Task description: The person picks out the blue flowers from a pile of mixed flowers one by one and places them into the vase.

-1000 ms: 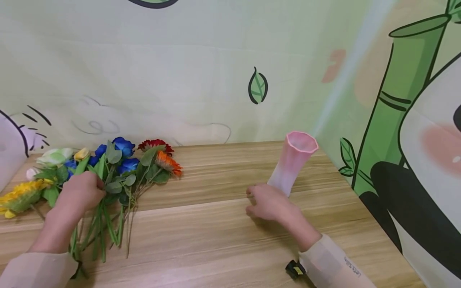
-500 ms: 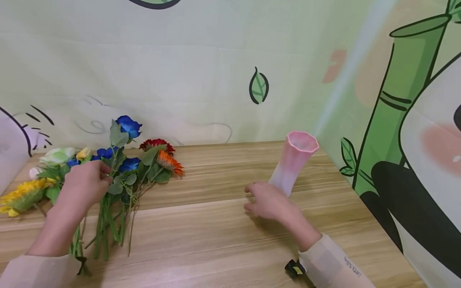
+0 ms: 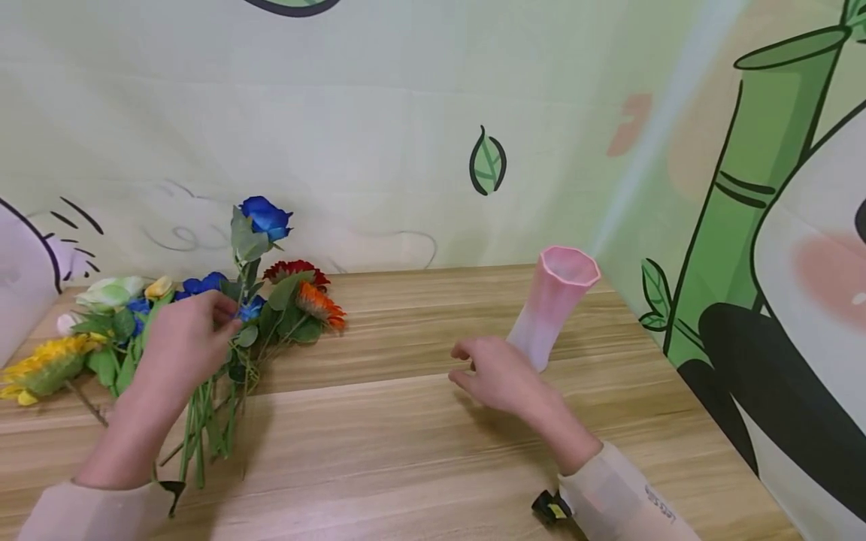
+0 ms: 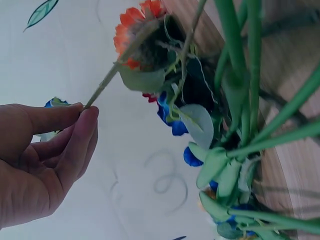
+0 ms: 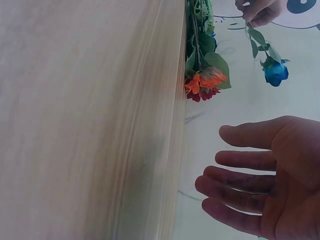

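Note:
My left hand [image 3: 192, 338] pinches the stem of a blue rose [image 3: 266, 218] between thumb and fingertips, holding its bloom up above the other flowers. In the left wrist view the pinched stem [image 4: 107, 80] shows clearly at the fingertips, while most of the bloom is behind the hand. My right hand [image 3: 497, 376] holds nothing, its fingers spread and relaxed in the right wrist view. Just beside it a pink-and-white vase [image 3: 558, 297] stands on the table, its mouth upward; I cannot tell whether the hand touches it.
Several more flowers lie on the wooden table [image 3: 379, 451] at the left: a yellow sunflower [image 3: 50, 364], a white rose [image 3: 111, 291], blue ones, an orange flower [image 3: 319, 304] and a red flower [image 3: 295, 270]. A printed cloth [image 3: 379, 135] hangs behind and to the right.
My left hand has lifted the blue rose up out of the pile and moved it to the right. The right hand has shifted slightly left; the vase stays in place.

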`<state>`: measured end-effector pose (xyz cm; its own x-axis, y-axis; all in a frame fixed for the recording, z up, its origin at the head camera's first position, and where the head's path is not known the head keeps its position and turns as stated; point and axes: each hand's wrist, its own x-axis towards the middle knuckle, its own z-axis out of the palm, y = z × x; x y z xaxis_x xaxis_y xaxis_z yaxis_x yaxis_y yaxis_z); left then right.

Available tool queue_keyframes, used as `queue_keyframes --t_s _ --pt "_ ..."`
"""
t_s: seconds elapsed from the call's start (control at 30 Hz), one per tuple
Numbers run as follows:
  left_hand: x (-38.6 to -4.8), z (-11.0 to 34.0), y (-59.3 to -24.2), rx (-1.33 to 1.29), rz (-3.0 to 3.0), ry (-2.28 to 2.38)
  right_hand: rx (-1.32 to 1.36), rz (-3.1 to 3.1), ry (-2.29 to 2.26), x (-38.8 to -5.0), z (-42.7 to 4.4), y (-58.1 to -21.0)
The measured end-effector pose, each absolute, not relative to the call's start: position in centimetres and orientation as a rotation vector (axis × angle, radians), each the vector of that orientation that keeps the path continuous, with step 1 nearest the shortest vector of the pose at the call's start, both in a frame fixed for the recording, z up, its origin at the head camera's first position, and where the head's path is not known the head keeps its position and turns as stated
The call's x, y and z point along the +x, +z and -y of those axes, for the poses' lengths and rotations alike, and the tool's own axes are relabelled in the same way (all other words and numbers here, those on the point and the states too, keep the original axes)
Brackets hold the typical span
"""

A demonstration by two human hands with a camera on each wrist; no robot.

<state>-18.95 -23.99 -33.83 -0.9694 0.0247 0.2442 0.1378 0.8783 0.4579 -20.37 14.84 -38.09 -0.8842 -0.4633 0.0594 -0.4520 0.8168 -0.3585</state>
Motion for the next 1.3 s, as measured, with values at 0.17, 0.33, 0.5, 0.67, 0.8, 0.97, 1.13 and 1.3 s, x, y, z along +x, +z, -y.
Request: queue_keyframes --t_s 0.17,0.33,0.5,0.67,0.8,0.97,1.13,1.3 --pt "-18.7 22.6 -34.1 -0.178 2.742 -0.763 -0.805 -2.977 -0.678 -20.4 -14.5 -38.1" --pt "-18.5 21.0 -34.3 -0.259 2.660 -0.785 -0.866 -3.006 -0.745 -20.5 -14.1 -38.1" --pt "-18.3 19.5 -34.3 -0.305 2.598 -0.853 -0.897 -3.025 -0.806 -20.4 -13.7 -37.9" --pt "-18.3 17.9 -34.3 -0.326 2.569 -0.911 -0.946 -3.018 -0.871 -20.3 -13.3 -37.8" --pt "-18.3 16.8 -34.6 -0.348 2.562 -0.970 -0.981 -3.018 -0.915 -20.1 -12.9 -37.6" --pt "-18.4 15.6 -35.1 -0.397 2.561 -1.062 -1.021 -2.990 -0.980 -20.1 -12.6 -37.5" --pt "-18.4 14.5 -35.4 -0.426 2.562 -1.136 -1.046 -2.934 -1.050 -20.1 -12.2 -37.6" --pt "-18.3 13.5 -35.6 -0.456 2.531 -1.189 -1.085 -2.871 -1.098 -19.9 -11.7 -37.4"
